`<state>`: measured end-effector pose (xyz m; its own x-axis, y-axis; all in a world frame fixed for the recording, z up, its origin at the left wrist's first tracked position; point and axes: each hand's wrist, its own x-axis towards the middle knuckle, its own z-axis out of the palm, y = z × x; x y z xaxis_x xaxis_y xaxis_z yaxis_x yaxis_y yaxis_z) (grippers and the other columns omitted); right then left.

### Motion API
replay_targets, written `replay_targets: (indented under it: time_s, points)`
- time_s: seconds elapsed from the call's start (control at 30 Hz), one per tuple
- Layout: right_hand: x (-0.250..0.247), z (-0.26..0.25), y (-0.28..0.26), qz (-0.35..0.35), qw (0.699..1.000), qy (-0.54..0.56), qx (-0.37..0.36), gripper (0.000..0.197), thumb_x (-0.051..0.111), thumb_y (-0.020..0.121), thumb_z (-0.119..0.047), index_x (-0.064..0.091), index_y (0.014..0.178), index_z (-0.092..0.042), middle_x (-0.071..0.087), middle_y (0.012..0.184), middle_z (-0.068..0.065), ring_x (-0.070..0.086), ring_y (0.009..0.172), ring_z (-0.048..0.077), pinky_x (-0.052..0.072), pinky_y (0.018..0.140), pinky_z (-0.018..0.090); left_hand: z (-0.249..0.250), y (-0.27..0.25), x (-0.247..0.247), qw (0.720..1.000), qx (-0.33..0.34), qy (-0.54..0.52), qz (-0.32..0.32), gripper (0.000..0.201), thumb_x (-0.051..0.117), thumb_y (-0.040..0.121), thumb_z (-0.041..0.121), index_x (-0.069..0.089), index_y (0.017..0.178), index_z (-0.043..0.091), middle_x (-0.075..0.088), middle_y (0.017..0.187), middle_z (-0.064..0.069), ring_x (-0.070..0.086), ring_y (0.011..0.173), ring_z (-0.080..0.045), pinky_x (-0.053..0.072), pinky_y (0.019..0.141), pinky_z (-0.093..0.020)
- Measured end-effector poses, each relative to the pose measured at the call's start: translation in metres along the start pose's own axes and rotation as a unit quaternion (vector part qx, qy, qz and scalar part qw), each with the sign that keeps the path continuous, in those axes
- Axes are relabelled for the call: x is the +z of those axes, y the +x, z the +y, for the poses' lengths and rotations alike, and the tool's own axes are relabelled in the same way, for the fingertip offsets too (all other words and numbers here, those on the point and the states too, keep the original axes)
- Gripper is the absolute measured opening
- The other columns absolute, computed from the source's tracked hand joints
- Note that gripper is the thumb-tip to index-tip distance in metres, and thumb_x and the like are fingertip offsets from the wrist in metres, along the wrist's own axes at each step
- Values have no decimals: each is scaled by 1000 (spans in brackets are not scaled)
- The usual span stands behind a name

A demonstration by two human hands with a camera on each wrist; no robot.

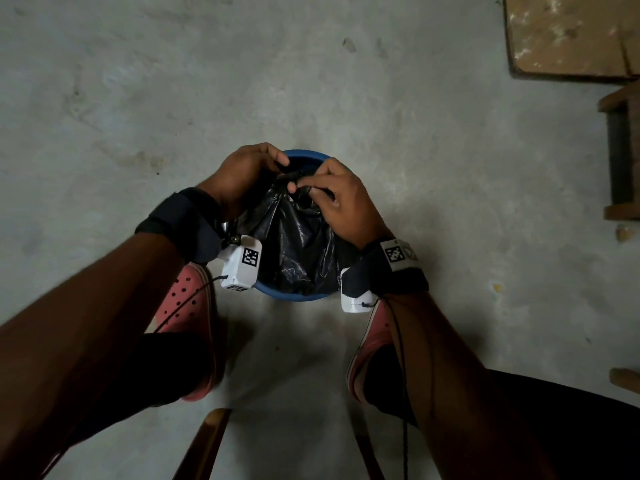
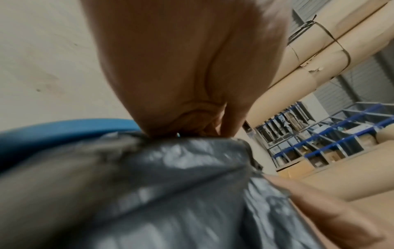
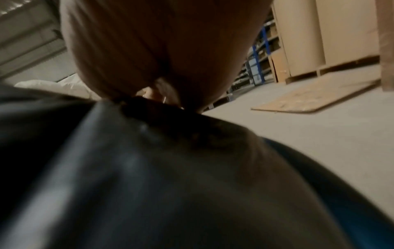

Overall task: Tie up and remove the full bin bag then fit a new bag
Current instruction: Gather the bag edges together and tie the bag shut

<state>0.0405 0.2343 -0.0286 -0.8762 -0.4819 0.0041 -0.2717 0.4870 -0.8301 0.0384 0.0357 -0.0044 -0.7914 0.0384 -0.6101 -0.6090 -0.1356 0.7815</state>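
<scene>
The left hand (image 1: 242, 174) curls round the gathered neck of the black bin bag (image 1: 294, 244), fingers closed on the plastic just left of the twist. It holds there, I judge, to anchor one strand so the knot can be drawn against it. At the grip itself the plastic bunches into a dark twisted knot (image 1: 294, 178), raised above the bag's body, which slopes away below and toward the person and sits inside the blue bin (image 1: 294, 296). Just right of the twist, the right hand (image 1: 341, 199) pinches the other strand between thumb and fingertips, a fine hold suited to threading or tightening. The bag is not yet lifted out. Well off to the right, a flat board (image 1: 568, 32) lies on the concrete floor (image 1: 138, 81).
</scene>
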Motion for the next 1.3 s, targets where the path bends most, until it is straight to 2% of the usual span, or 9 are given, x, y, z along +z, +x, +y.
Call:
replay_targets:
  time_s: [0.17, 0.4, 0.53, 0.63, 0.8, 1.0, 1.1, 1.2, 1.3]
  points:
    - [6, -9, -2, 35, 999, -34, -14, 27, 62, 94, -2, 78, 114, -11, 55, 99, 8, 54, 91, 15, 39, 76, 10, -7, -6, -12, 993, 37, 95, -54, 15, 59, 98, -4, 67, 93, 7, 70, 80, -10, 69, 63, -9, 55, 59, -18]
    - [10, -13, -2, 60, 997, -40, -29, 22, 67, 92, -3, 80, 107, -11, 56, 102, 8, 60, 90, 21, 52, 79, 29, -3, -4, -30, 992, -12, 76, -103, 38, 63, 91, -11, 82, 86, 21, 79, 81, -1, 75, 78, -9, 60, 74, -20]
    - [13, -15, -5, 70, 997, -19, -12, 17, 71, 91, -5, 81, 104, -9, 59, 103, 7, 61, 91, 15, 47, 80, 14, -3, -7, -29, 987, 12, 119, -106, 36, 66, 87, -13, 82, 84, 19, 80, 83, -2, 76, 77, -9, 61, 74, -21]
    - [13, -13, -6, 70, 997, 15, 5, 15, 72, 91, -7, 81, 104, -9, 60, 105, 6, 64, 96, 16, 50, 84, 18, -7, -8, -27, 981, 48, 169, -79, 29, 74, 85, -3, 83, 79, 24, 80, 82, -1, 75, 75, -10, 63, 78, -26]
    - [11, -10, -11, 68, 996, 54, -3, 16, 73, 88, -3, 81, 101, -7, 61, 108, 10, 65, 105, 20, 56, 92, 35, -7, -8, -22, 962, 69, 259, -42, 15, 74, 89, -1, 80, 87, 13, 77, 89, -19, 69, 75, -19, 59, 72, -28]
    - [2, -9, -14, 62, 993, 102, 18, 21, 68, 85, 6, 81, 96, -5, 70, 102, 9, 68, 101, 18, 55, 93, 36, -8, -6, -19, 954, 73, 289, -26, 22, 71, 91, 0, 79, 81, 18, 76, 82, -13, 67, 74, -16, 55, 76, -27]
    - [1, -10, -15, 62, 991, 113, 41, 20, 65, 88, 4, 80, 97, -6, 77, 96, 3, 72, 95, 14, 57, 89, 35, -8, -13, -15, 968, 47, 243, -35, 16, 68, 97, 13, 77, 84, 12, 73, 75, -5, 65, 70, -12, 51, 72, -24]
    - [1, -11, -12, 96, 983, 143, 70, 17, 66, 89, 4, 79, 98, -3, 78, 97, 5, 74, 96, 15, 58, 91, 38, -9, -14, -18, 960, 26, 270, -72, 27, 72, 95, 30, 76, 81, 7, 72, 77, -21, 63, 70, -17, 49, 70, -27]
    - [0, -12, -15, 88, 981, 149, 87, 25, 72, 86, -1, 76, 111, -4, 77, 108, 6, 73, 103, 14, 57, 97, 35, -12, -17, -21, 952, 43, 287, -93, 23, 72, 95, 20, 73, 92, -3, 72, 84, -21, 64, 78, -20, 51, 80, -35]
